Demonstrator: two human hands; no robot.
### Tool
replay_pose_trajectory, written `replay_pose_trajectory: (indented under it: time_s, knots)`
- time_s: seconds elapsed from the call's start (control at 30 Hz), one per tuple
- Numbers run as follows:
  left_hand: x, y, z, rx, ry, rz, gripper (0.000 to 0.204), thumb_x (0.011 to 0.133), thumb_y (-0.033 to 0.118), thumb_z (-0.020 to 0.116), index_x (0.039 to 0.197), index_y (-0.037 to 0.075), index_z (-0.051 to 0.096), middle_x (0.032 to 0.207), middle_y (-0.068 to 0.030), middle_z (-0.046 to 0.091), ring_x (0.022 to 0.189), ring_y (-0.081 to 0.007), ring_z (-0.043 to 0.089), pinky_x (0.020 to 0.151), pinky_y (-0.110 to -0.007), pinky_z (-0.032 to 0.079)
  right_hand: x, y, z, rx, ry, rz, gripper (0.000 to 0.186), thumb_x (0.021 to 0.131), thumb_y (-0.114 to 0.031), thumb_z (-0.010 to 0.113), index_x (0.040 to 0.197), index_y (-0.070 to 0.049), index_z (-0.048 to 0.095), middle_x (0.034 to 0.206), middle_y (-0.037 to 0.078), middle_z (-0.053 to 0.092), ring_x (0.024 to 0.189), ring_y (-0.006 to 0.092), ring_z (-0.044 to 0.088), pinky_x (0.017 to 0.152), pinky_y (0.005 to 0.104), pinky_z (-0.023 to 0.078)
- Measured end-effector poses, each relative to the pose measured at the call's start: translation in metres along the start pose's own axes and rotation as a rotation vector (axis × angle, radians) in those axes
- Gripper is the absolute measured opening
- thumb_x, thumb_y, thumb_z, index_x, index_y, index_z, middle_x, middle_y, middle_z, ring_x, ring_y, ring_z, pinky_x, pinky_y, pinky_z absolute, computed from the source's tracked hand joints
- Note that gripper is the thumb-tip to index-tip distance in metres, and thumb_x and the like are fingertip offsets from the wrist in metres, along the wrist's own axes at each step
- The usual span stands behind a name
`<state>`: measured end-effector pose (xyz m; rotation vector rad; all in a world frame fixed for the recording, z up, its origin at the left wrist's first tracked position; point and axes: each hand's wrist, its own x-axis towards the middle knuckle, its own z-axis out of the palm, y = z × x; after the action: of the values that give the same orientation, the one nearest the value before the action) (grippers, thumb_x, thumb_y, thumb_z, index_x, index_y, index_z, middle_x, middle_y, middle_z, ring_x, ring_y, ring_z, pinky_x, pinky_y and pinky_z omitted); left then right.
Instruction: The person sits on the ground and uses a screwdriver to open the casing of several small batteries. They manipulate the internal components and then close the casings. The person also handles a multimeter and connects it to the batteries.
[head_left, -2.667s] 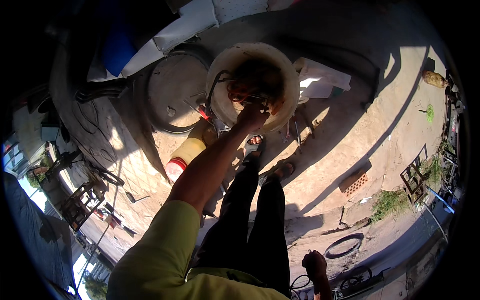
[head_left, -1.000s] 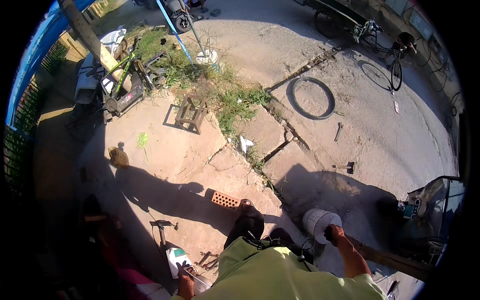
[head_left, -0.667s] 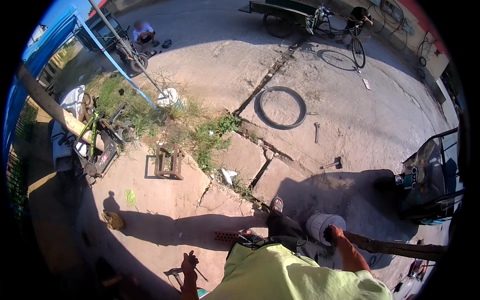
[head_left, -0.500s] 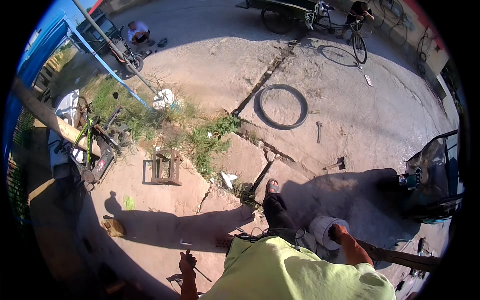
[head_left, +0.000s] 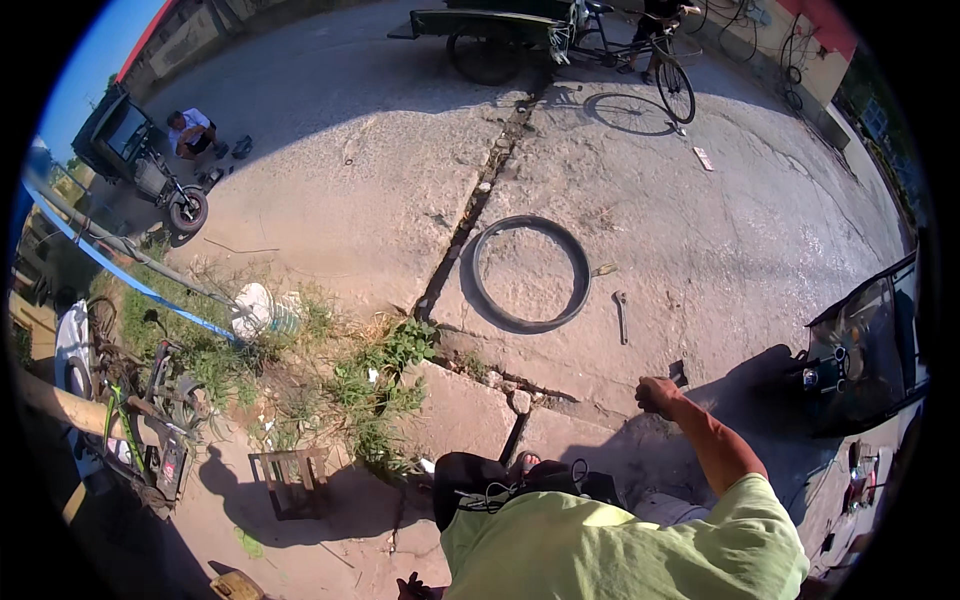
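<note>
My right hand (head_left: pixel 657 395) is raised in front of me, fingers curled; I cannot make out whether anything is inside it. Just beyond it the hammer (head_left: pixel 676 371) lies on the concrete, partly behind the hand. A wrench (head_left: pixel 621 318) lies a little higher, beside a black tyre or tube (head_left: pixel 477 280) lying flat. My left hand (head_left: pixel 412 587) shows at the lower edge in shadow, too dark and cut off to read its grip. Below my right arm a white bucket (head_left: pixel 668 507) is partly hidden by my shirt.
A cargo tricycle (head_left: pixel 485 52) with a person (head_left: pixel 650 30) stands at the top. Another person (head_left: pixel 188 135) crouches by a scooter (head_left: pixel 185 205). A dark vehicle (head_left: pixel 870 350) is at right. Weeds (head_left: pixel 385 370), a cracked gutter, a metal frame (head_left: pixel 290 480) and bike parts (head_left: pixel 140 440) lie around.
I have moved forward; the tyre and weeds appear lower in view. My right hand has left the bucket and risen. My left hand, earlier on a thin rod, has dropped to the lower edge.
</note>
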<state>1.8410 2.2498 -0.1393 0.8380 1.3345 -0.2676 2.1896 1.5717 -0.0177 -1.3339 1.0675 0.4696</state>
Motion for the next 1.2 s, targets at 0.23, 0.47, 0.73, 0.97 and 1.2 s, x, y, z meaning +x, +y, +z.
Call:
replay_pose_trajectory:
  time_s: [0.23, 0.47, 0.73, 0.97, 1.2]
  knots:
    - [0.073, 0.150, 0.124, 0.217, -0.022, -0.061, 0.054, 0.097, 0.055, 0.039, 0.115, 0.008, 0.057, 0.066, 0.0006, 0.053, 0.051, -0.0117, 0.048, 0.042, -0.026, 0.037, 0.052, -0.139, 0.194, 0.064, -0.363, -0.163, 0.025, 0.093, -0.029, 0.055, 0.085, -0.005, 0.059, 0.074, 0.007, 0.062, 0.060, 0.0186, 0.058, 0.055, 0.0327, 0.048]
    - [0.135, 0.420, 0.244, 0.451, -0.074, 0.168, 0.048, 0.096, 0.052, 0.045, 0.106, 0.007, 0.061, 0.070, 0.0007, 0.056, 0.056, -0.0133, 0.054, 0.046, -0.027, 0.040, 0.117, -0.048, 0.164, 0.387, 0.025, 0.279, 0.023, 0.089, -0.022, 0.056, 0.069, -0.011, 0.054, 0.066, 0.006, 0.059, 0.051, 0.0207, 0.055, 0.046, 0.0318, 0.046]
    - [0.200, 0.612, 0.464, 0.653, -0.264, 0.444, 0.055, 0.099, 0.049, 0.042, 0.118, -0.001, 0.057, 0.104, -0.0173, 0.068, 0.076, -0.0216, 0.067, 0.062, -0.030, 0.053, 0.182, -0.029, 0.123, 0.560, 0.227, 0.365, 0.022, 0.088, -0.022, 0.056, 0.070, -0.010, 0.054, 0.058, 0.003, 0.053, 0.045, 0.0196, 0.051, 0.042, 0.0327, 0.046]
    - [0.228, 0.595, 0.606, 1.018, -0.174, 0.294, 0.065, 0.094, 0.062, 0.043, 0.093, 0.000, 0.063, 0.070, -0.0129, 0.064, 0.054, -0.0237, 0.059, 0.052, -0.037, 0.051, 0.189, -0.241, 0.165, 0.628, 0.096, 0.028, 0.024, 0.092, -0.029, 0.056, 0.089, -0.004, 0.057, 0.077, 0.006, 0.059, 0.065, 0.0185, 0.058, 0.058, 0.0310, 0.047]
    - [0.221, 0.639, 0.786, 1.256, -0.145, 0.240, 0.060, 0.094, 0.061, 0.042, 0.092, 0.003, 0.061, 0.066, -0.0097, 0.060, 0.053, -0.0228, 0.056, 0.049, -0.035, 0.048, 0.174, -0.191, 0.190, 0.934, 0.287, 0.109, 0.023, 0.091, -0.027, 0.057, 0.081, -0.006, 0.055, 0.071, 0.008, 0.058, 0.058, 0.0199, 0.055, 0.052, 0.0311, 0.044]
